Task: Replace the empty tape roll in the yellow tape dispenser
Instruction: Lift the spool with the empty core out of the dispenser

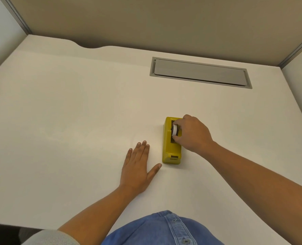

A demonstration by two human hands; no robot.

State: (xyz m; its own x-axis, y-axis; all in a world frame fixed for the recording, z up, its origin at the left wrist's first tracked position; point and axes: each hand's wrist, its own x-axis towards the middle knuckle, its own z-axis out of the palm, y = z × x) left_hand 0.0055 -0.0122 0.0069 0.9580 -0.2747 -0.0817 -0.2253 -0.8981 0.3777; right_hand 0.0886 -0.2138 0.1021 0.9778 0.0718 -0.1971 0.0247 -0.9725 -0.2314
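Observation:
The yellow tape dispenser [170,147] stands on the white desk [76,112], right of centre, its long side running away from me. A white tape roll [174,130] sits in its top slot. My right hand [192,133] reaches in from the right, fingers and thumb closed around that roll. My left hand [138,167] lies flat on the desk just left of the dispenser, fingers together, thumb spread toward the dispenser's near end, holding nothing.
A grey cable hatch [199,72] is set into the desk at the back right. Beige partition walls [146,20] close off the back and sides. My blue denim shirt [160,228] shows at the near edge.

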